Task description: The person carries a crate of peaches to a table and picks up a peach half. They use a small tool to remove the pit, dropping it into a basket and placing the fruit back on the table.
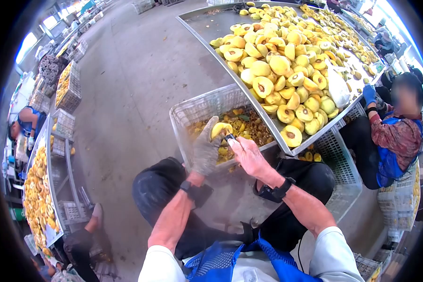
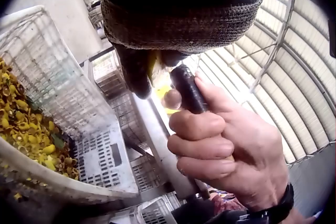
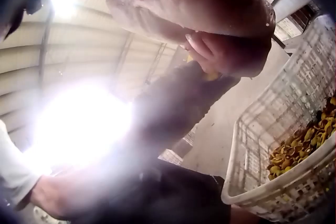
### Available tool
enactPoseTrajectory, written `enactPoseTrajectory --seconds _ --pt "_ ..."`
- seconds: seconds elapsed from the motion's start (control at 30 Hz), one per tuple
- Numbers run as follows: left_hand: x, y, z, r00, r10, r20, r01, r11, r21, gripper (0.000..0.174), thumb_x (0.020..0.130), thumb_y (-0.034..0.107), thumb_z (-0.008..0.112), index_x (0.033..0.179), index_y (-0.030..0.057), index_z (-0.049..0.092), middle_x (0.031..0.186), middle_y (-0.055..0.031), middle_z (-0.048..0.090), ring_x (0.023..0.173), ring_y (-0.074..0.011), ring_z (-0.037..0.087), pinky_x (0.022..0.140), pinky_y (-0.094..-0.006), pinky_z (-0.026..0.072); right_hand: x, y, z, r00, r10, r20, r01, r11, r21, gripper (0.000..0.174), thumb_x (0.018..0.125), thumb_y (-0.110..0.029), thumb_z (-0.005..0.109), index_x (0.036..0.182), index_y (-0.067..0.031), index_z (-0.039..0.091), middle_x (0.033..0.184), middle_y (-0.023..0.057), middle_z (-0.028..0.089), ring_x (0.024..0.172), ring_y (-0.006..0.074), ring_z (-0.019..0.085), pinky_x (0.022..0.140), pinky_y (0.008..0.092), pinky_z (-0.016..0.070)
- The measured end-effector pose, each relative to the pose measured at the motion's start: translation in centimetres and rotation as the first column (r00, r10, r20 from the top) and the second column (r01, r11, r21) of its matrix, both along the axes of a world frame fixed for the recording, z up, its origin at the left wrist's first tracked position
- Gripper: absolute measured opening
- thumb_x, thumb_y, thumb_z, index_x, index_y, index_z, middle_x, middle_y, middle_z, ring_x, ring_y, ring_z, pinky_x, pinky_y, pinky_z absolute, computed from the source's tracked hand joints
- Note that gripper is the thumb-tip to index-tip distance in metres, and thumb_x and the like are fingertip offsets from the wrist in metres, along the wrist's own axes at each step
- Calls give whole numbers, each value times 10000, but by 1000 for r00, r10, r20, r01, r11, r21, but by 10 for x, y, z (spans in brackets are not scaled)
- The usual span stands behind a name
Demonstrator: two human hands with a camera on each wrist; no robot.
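My left hand [image 1: 205,151], in a grey knit glove, holds a yellow peach half [image 1: 221,128] with its cut face turned toward the other hand. My bare right hand [image 1: 252,159] grips a short tool by its black handle [image 2: 188,90], fingers wrapped round it in the left wrist view. The tool's front end meets the peach half, and its working tip is hidden. Both hands are over the near side of a white plastic crate [image 1: 183,113] holding yellow scraps and brown pits [image 1: 254,131].
A metal-rimmed table [image 1: 199,21] heaped with peach halves [image 1: 279,66] overhangs the crate at upper right. A pale green crate [image 1: 345,164] stands below its corner. Another person [image 1: 397,127] sits at the right. More fruit fills a table [image 1: 40,188] at far left.
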State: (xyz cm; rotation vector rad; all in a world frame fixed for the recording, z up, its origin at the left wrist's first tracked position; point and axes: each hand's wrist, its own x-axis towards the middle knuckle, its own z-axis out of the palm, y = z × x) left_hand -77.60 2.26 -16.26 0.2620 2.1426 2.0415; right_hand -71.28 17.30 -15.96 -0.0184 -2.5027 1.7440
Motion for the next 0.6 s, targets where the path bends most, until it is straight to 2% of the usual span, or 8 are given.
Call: enactPoseTrajectory --seconds 0.07,0.2,0.27,0.4,0.47,0.5,0.57,0.6 --pt "-2 -1 1 995 -25 -92 21 999 -48 509 976 74 682 1454 4 520 1255 -88 674 1106 -135 609 987 -283 493 6 -3 26 940 100 327 35 923 -384 382 1082 -345 505 866 -37 572 586 -32 433 473 72 393 425 282 314" --pt "-1 -7 -1 989 -20 -149 24 999 27 521 971 75 687 1458 4 516 1279 -94 665 1131 -136 606 999 -280 488 10 -7 35 895 127 427 113 862 -494 371 1086 -362 493 922 -42 585 592 -56 407 437 50 345 383 254 278" --pt "-2 -11 -1 979 -66 -193 75 996 39 537 962 88 699 1461 11 516 1310 -94 655 1158 -136 600 1013 -284 485 11 -5 36 863 202 464 123 805 -580 377 1086 -365 494 945 -29 588 592 -51 404 427 49 340 377 252 271" --pt "-3 -17 7 970 -120 -210 108 992 -67 549 953 94 708 1461 18 518 1334 -88 647 1176 -135 595 1028 -288 479 15 -8 38 868 168 467 99 864 -494 363 1095 -359 471 970 -37 581 574 -72 366 416 29 303 360 223 253" --pt "-2 -18 6 960 -153 -236 134 986 -95 548 952 95 709 1462 26 522 1332 -79 652 1172 -137 596 1038 -294 476 18 -8 26 975 86 203 -45 980 -196 385 1088 -372 483 956 -26 587 590 -56 397 425 36 318 367 238 251" --pt "-2 -18 12 959 -151 -242 133 987 -88 548 952 95 709 1462 26 522 1332 -79 652 1172 -137 596 1038 -294 476 17 -8 34 976 84 199 -46 981 -188 385 1088 -372 483 956 -26 587 590 -56 397 425 36 318 367 238 251" --pt "0 -21 20 967 -169 -193 160 985 -60 550 948 97 715 1461 34 527 1322 -78 657 1150 -130 604 998 -285 502 18 -8 48 898 160 409 45 893 -449 386 1086 -365 482 946 -22 590 588 -48 410 414 50 320 365 248 258" --pt "0 -23 19 967 -167 -191 159 986 -58 550 948 97 715 1461 34 527 1322 -78 657 1150 -130 604 998 -285 502 18 -7 48 897 161 411 45 893 -447 386 1086 -365 482 946 -22 590 588 -48 410 414 50 320 365 248 258"
